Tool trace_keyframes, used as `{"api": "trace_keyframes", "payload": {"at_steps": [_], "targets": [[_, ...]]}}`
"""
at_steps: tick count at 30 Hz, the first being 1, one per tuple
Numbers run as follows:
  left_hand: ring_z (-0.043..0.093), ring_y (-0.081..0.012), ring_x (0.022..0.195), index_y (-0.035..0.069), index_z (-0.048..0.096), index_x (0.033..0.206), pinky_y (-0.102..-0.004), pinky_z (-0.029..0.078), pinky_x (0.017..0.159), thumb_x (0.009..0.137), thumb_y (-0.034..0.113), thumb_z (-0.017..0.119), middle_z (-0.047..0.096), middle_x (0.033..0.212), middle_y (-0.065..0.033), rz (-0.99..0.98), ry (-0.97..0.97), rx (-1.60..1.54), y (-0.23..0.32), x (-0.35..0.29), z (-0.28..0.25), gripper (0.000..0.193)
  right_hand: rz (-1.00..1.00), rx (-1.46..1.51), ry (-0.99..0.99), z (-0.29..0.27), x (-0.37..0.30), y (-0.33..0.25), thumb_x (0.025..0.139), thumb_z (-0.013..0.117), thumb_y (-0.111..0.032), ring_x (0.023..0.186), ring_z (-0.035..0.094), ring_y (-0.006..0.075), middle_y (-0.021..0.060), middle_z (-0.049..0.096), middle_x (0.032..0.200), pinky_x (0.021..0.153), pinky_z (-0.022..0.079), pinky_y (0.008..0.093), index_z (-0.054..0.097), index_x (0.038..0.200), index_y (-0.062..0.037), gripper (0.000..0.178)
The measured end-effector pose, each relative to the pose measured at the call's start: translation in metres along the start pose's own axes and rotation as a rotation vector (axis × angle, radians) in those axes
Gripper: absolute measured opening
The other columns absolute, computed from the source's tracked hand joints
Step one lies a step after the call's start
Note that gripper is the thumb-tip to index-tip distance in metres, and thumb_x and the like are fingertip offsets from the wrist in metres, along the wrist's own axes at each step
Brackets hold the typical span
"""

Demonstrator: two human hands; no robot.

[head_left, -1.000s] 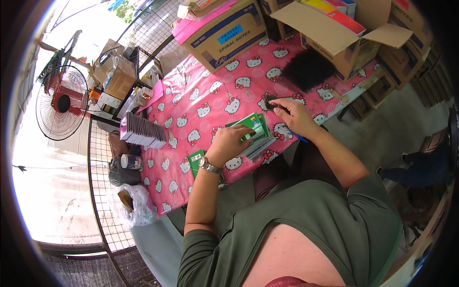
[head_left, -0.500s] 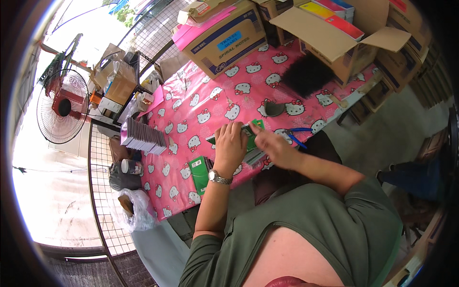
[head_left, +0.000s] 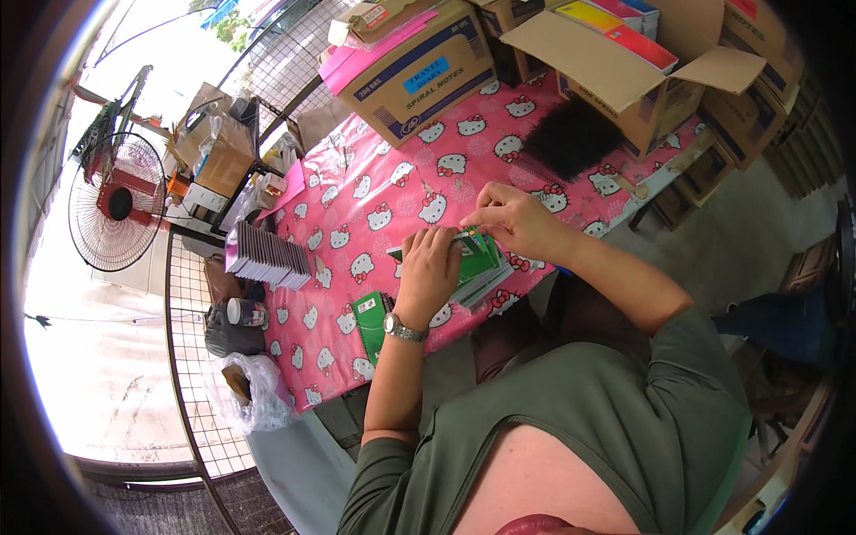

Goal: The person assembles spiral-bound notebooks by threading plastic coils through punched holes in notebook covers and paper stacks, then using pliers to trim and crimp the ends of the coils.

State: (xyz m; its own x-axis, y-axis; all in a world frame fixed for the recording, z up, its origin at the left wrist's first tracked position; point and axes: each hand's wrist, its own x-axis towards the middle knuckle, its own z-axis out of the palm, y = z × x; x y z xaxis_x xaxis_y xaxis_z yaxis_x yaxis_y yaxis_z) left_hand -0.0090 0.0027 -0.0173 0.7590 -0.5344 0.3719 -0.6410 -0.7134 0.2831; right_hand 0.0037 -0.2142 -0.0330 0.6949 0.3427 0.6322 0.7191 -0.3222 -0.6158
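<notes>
“Right hand (head_left: 519, 220) has moved up, in the head view, from beside the green notebooks (head_left: 477, 259) to their upper corner; how do the hands stand?”

“Left hand (head_left: 428, 267) is closed on one of them, tilted up over the rest by the near edge of the pink-covered table (head_left: 406, 198); right thumb and finger are drawn narrow at that corner — whether closed on anything, I cannot tell.”

“Doing it well?”

“I'd hold the left grip firm and work the corner with fingertips alone; a hurried pull could bend the cover.”

“And containers?”

“One open carton (head_left: 664, 111) holds red and yellow books (head_left: 644, 50); another carton (head_left: 428, 100) bears pink sheets (head_left: 370, 58), its inside hidden; something brown (head_left: 234, 381) sits in a clear plastic bag (head_left: 267, 401); the jar's (head_left: 245, 312) contents don't show.”
</notes>
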Motion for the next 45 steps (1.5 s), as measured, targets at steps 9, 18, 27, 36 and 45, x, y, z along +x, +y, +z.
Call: {"api": "trace_keyframes", "payload": {"at_steps": [9, 18, 27, 36, 45], "targets": [[0.06, -0.0301, 0.094, 0.006, 0.058, 0.111, -0.0434, 0.04, 0.093, 0.088, 0.011, 0.061, 0.064, 0.095, -0.011, 0.022, 0.056, 0.075, 0.009, 0.001, 0.003, 0.024, 0.113, 0.092, -0.014, 0.004, -0.013, -0.003, 0.084, 0.07, -0.005, 0.081, 0.065, 0.0286, 0.0123, 0.06, 0.087, 0.074, 0.054, 0.0378, 0.068, 0.117, -0.0067, 0.033], [0.061, -0.0296, 0.091, 0.007, 0.059, 0.107, -0.0455, 0.04, 0.097, 0.089, 0.015, 0.064, 0.066, 0.095, -0.0099, 0.081, 0.015, 0.031, 0.007, -0.01, -0.005, 0.021, 0.091, -0.017, -0.181, -0.005, -0.003, -0.032, 0.093, 0.061, -0.013, 0.082, 0.067, 0.0343, 0.0153, 0.068, 0.097, 0.074, 0.055, 0.0409, 0.057, 0.121, -0.0056, 0.029], [0.064, -0.0305, 0.093, 0.005, 0.064, 0.103, -0.0488, 0.039, 0.104, 0.092, 0.013, 0.062, 0.068, 0.093, -0.0097, 0.075, -0.012, -0.042, 0.001, -0.006, -0.005, 0.013, 0.865, -0.715, -0.011, 0.1, -0.038, 0.142, 0.088, 0.063, -0.048, 0.118, 0.056, 0.0419, 0.0232, 0.063, 0.12, 0.093, 0.049, 0.0494, 0.071, 0.099, -0.0014, 0.049], [0.051, -0.0339, 0.121, 0.01, 0.063, 0.109, -0.0671, 0.024, 0.106, 0.085, 0.021, 0.072, 0.063, 0.114, -0.0077, -0.086, 0.082, 0.214, -0.004, -0.023, 0.003, 0.027, 0.644, 0.245, -0.374, 0.03, 0.027, 0.113, 0.083, 0.067, -0.033, 0.104, 0.062, 0.019, 0.0105, 0.066, 0.115, 0.091, 0.05, 0.0359, 0.064, 0.121, -0.0059, 0.047], [0.055, -0.0317, 0.102, 0.006, 0.064, 0.101, -0.0451, 0.041, 0.09, 0.079, 0.027, 0.079, 0.06, 0.101, -0.0088, -0.077, 0.116, -0.023, -0.007, -0.015, 0.015, 0.034, 0.497, 0.711, -0.765, -0.032, 0.05, 0.044, 0.081, 0.07, -0.027, 0.109, 0.055, 0.0167, 0.0045, 0.061, 0.115, 0.094, 0.045, 0.0332, 0.064, 0.123, -0.0071, 0.047]]}}
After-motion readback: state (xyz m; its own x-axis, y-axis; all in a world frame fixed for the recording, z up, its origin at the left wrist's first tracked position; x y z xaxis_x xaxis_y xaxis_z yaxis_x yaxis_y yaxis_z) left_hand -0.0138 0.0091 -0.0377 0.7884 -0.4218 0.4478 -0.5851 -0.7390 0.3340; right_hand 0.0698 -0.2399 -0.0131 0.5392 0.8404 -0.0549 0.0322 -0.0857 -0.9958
